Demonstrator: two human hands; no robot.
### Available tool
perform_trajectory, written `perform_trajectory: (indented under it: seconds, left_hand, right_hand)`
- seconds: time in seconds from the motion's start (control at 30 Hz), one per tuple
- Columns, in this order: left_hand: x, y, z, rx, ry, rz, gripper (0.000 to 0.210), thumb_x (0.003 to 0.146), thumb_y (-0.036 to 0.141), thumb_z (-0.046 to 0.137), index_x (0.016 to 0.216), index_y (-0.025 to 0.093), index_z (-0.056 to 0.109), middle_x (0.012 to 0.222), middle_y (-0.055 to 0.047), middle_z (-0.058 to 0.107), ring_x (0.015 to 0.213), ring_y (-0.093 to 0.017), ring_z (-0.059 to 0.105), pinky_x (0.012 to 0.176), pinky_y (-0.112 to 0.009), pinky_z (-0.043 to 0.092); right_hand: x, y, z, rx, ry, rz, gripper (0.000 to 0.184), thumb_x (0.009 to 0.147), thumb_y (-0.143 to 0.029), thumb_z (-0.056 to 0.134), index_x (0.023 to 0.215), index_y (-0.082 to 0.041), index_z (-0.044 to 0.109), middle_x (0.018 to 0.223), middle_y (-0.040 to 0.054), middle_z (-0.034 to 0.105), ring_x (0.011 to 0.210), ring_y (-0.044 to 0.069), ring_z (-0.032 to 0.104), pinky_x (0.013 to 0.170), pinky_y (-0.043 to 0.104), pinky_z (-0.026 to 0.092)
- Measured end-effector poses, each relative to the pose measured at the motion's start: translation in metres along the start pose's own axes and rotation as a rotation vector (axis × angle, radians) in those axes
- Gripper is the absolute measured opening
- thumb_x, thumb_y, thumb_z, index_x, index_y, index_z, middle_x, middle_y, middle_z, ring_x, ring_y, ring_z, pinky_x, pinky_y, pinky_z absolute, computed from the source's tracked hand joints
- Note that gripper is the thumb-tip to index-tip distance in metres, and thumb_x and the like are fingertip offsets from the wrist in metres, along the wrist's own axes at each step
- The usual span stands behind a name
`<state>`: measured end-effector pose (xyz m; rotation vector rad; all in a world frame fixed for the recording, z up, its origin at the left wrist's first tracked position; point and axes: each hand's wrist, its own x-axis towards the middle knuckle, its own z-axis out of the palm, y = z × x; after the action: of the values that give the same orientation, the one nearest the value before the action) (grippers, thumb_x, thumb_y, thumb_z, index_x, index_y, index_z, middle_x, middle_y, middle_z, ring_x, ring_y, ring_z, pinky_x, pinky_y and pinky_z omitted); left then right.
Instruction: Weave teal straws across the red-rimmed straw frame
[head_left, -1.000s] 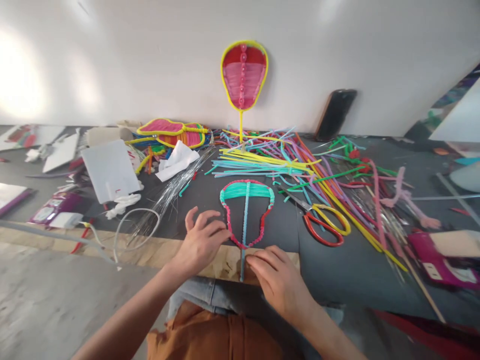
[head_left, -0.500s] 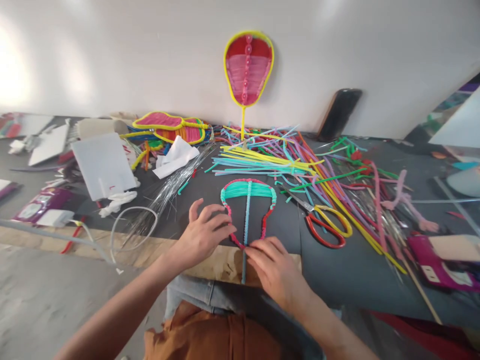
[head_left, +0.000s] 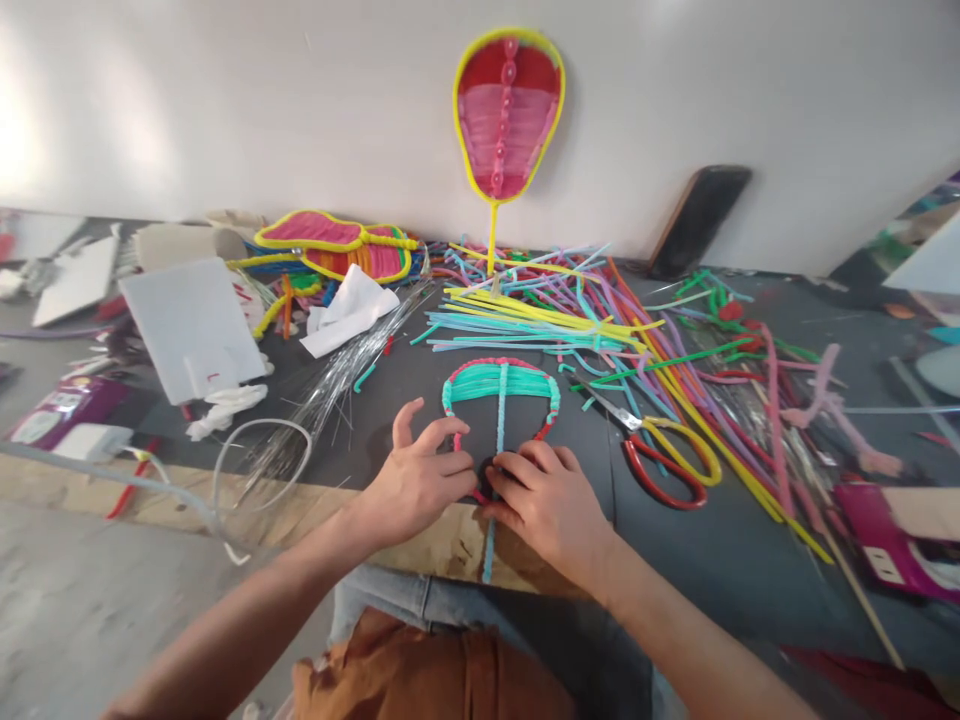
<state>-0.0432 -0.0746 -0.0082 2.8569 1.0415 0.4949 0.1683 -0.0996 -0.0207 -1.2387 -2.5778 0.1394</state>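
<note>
Right hand (head_left: 559, 515) pinches the frame (head_left: 480, 380) at its base; left hand (head_left: 416, 490), grip unclear; light pressure should keep the stem (head_left: 499, 420) straight.

This looks like a craft workshop: pipe cleaners (head_left: 540, 312), wires (head_left: 330, 372) and scissors (head_left: 636, 424) crowd a dark surface (head_left: 720, 560) around a partly filled frame (head_left: 480, 382), a yellow-rimmed paddle (head_left: 508, 125) by the pale wall (head_left: 300, 110), grey floor (head_left: 60, 610) below.
</note>
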Motion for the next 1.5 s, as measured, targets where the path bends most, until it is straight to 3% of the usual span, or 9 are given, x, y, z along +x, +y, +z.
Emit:
perform_trajectory:
  seconds: [0.3, 0.4, 0.5, 0.67, 0.77, 0.97, 1.13, 1.37, 1.5]
  left_hand:
    - [0.000, 0.002, -0.004, 0.005, -0.059, -0.025, 0.015, 0.088, 0.019, 0.051, 0.080, 0.024, 0.062, 0.083, 0.003, 0.067, 0.122, -0.022, 0.041, 0.107, -0.056, 0.001]
    - [-0.002, 0.004, -0.005, -0.028, -0.035, -0.013, 0.011, 0.088, 0.024, 0.054, 0.093, 0.026, 0.063, 0.092, 0.001, 0.068, 0.122, -0.022, 0.041, 0.108, -0.056, 0.002]
    - [-0.005, 0.011, -0.003, -0.060, 0.008, -0.007, 0.015, 0.087, 0.018, 0.053, 0.095, 0.026, 0.063, 0.095, 0.001, 0.068, 0.120, -0.021, 0.043, 0.108, -0.054, 0.004]
    - [-0.004, 0.022, 0.004, -0.063, -0.010, -0.051, 0.017, 0.087, 0.014, 0.049, 0.085, 0.025, 0.063, 0.084, 0.002, 0.066, 0.112, -0.021, 0.045, 0.107, -0.054, 0.006]
    - [-0.002, 0.023, 0.005, -0.022, -0.034, -0.042, 0.017, 0.088, 0.015, 0.048, 0.086, 0.024, 0.062, 0.081, 0.001, 0.065, 0.110, -0.022, 0.046, 0.106, -0.056, 0.006]
    - [0.001, 0.027, 0.000, 0.025, -0.060, -0.096, 0.016, 0.085, 0.013, 0.050, 0.079, 0.023, 0.060, 0.074, 0.002, 0.064, 0.111, -0.023, 0.046, 0.106, -0.058, 0.005]
    - [0.007, 0.038, -0.005, -0.031, -0.069, -0.167, 0.010, 0.086, 0.027, 0.053, 0.083, 0.023, 0.062, 0.074, 0.000, 0.065, 0.113, -0.026, 0.045, 0.106, -0.058, 0.004]
    - [0.014, 0.048, 0.003, -0.106, -0.023, -0.263, 0.022, 0.082, 0.010, 0.049, 0.070, 0.022, 0.063, 0.065, 0.001, 0.064, 0.106, -0.024, 0.048, 0.102, -0.058, 0.007]
    - [0.019, 0.049, 0.007, -0.120, -0.061, -0.334, 0.022, 0.079, 0.007, 0.050, 0.066, 0.021, 0.061, 0.065, 0.001, 0.065, 0.101, -0.024, 0.049, 0.100, -0.057, 0.010]
  right_hand:
    - [0.002, 0.008, -0.004, 0.067, 0.102, -0.018, 0.029, 0.086, -0.045, 0.055, 0.103, -0.024, 0.065, 0.104, 0.0043, 0.067, 0.099, 0.023, 0.049, 0.086, 0.041, 0.032]
    - [-0.013, 0.017, -0.015, 0.160, 0.240, 0.067, 0.025, 0.091, -0.030, 0.051, 0.110, -0.020, 0.063, 0.105, 0.0072, 0.065, 0.098, 0.021, 0.050, 0.086, 0.037, 0.039]
    - [-0.036, 0.010, -0.017, 0.216, 0.328, 0.161, 0.020, 0.090, -0.017, 0.049, 0.104, -0.018, 0.063, 0.092, 0.0075, 0.064, 0.087, 0.019, 0.052, 0.079, 0.033, 0.045]
    - [-0.054, -0.031, 0.001, 0.267, 0.105, 0.059, 0.019, 0.088, -0.020, 0.053, 0.104, -0.022, 0.063, 0.088, 0.0047, 0.064, 0.080, 0.018, 0.052, 0.073, 0.032, 0.044]
    - [-0.049, -0.041, 0.008, 0.235, 0.104, 0.025, 0.019, 0.086, -0.026, 0.058, 0.103, -0.023, 0.064, 0.086, 0.0038, 0.064, 0.081, 0.018, 0.051, 0.072, 0.033, 0.043]
    - [-0.046, -0.036, 0.005, 0.262, 0.103, -0.001, 0.020, 0.088, -0.023, 0.054, 0.106, -0.023, 0.064, 0.088, 0.0033, 0.066, 0.082, 0.018, 0.050, 0.072, 0.033, 0.041]
    - [-0.048, -0.038, 0.005, 0.273, 0.108, 0.011, 0.022, 0.089, -0.022, 0.052, 0.108, -0.024, 0.064, 0.089, 0.0035, 0.066, 0.081, 0.019, 0.049, 0.071, 0.034, 0.041]
    - [-0.048, -0.038, 0.002, 0.303, 0.094, 0.028, 0.024, 0.089, -0.021, 0.053, 0.110, -0.024, 0.062, 0.090, 0.0039, 0.066, 0.084, 0.018, 0.050, 0.073, 0.034, 0.042]
    - [-0.048, -0.038, 0.003, 0.315, 0.073, 0.035, 0.023, 0.088, -0.021, 0.053, 0.110, -0.023, 0.062, 0.091, 0.0033, 0.066, 0.086, 0.019, 0.051, 0.074, 0.034, 0.042]
